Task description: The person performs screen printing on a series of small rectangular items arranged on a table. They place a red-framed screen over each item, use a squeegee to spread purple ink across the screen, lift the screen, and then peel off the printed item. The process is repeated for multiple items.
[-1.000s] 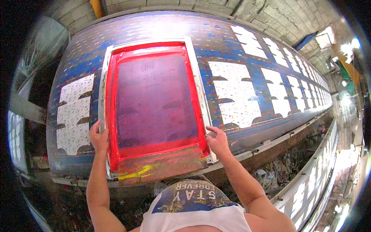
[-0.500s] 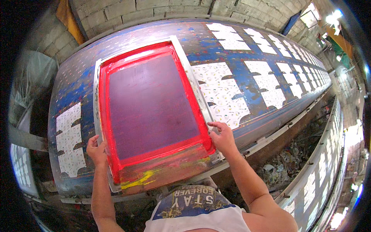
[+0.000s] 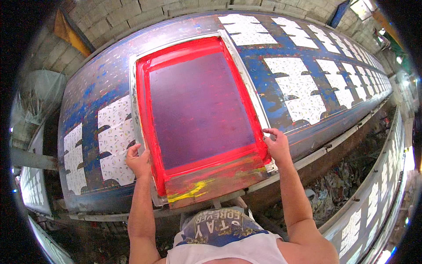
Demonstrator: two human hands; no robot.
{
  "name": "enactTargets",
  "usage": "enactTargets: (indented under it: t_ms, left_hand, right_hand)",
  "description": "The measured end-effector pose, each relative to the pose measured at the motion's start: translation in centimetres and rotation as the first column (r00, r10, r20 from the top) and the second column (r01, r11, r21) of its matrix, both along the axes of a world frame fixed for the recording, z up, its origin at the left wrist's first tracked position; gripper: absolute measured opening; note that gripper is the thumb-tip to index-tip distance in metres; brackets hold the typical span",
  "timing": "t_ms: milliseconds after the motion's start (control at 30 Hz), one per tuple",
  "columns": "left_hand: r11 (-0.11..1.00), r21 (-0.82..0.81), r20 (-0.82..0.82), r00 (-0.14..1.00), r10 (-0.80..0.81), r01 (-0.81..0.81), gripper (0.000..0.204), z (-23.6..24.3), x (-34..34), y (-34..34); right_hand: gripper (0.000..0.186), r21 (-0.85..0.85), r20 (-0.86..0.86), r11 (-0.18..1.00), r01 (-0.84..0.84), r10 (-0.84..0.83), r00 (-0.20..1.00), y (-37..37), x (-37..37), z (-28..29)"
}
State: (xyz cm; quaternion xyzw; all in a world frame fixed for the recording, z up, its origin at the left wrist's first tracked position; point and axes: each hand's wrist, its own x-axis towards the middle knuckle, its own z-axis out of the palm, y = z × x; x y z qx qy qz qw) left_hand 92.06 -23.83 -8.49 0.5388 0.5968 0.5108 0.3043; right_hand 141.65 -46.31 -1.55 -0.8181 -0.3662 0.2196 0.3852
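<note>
Pieces of patterned white fabric (image 3: 116, 143) lie left on the paint-spattered dark desk (image 3: 90, 99); the left hand (image 3: 140, 163) grips the rectangular red-bordered purple screen (image 3: 200, 112) at the near side, its right edge pinched by the right hand (image 3: 278, 146).

A: Support?
B: Long dark table (image 3: 83, 105), blotched blue, flecked red.
A: Lying on it?
B: White pieces (image 3: 296, 88), flat, two rows at right; nearer ones patterned. Red-bordered screen frame (image 3: 200, 110) over near side; contact undetermined.
</note>
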Motion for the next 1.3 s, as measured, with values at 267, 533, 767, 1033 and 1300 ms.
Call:
enactTargets:
  t_ms: [267, 533, 767, 1033, 1300]
  left_hand:
    - [0.999, 0.029, 0.018, 0.999, -0.027, 0.027, 0.033, -0.9, 5.5, -2.3]
    - [1.0, -0.014, -0.037, 0.999, -0.017, 0.017, 0.031, -1.2, 7.4, -2.7]
    - [1.0, 0.023, -0.15, 0.989, -0.01, 0.013, 0.025, -2.1, 8.2, -2.9]
    - [0.995, 0.102, -0.313, 0.95, 0.01, 0.023, 0.025, -2.5, 8.9, -3.0]
    - [0.993, 0.12, -0.413, 0.909, 0.047, 0.003, 0.025, -2.2, 9.2, -2.9]
  right_hand:
    - [0.032, 0.059, -0.134, 0.998, 0.029, -0.021, 0.991, -2.4, 7.3, -1.2]
    - [0.036, 0.006, -0.055, 0.995, -0.099, 0.099, 0.994, -3.3, 10.0, -1.2]
    - [0.044, -0.013, 0.047, 0.986, -0.166, 0.167, 0.985, -3.8, 9.8, -0.1]
    - [0.062, -0.133, 0.275, 0.454, -0.881, 0.871, 0.407, -7.8, -1.4, 4.4]
    - [0.064, -0.228, 0.516, 0.538, -0.812, 0.774, 0.368, -6.2, -5.9, 6.4]
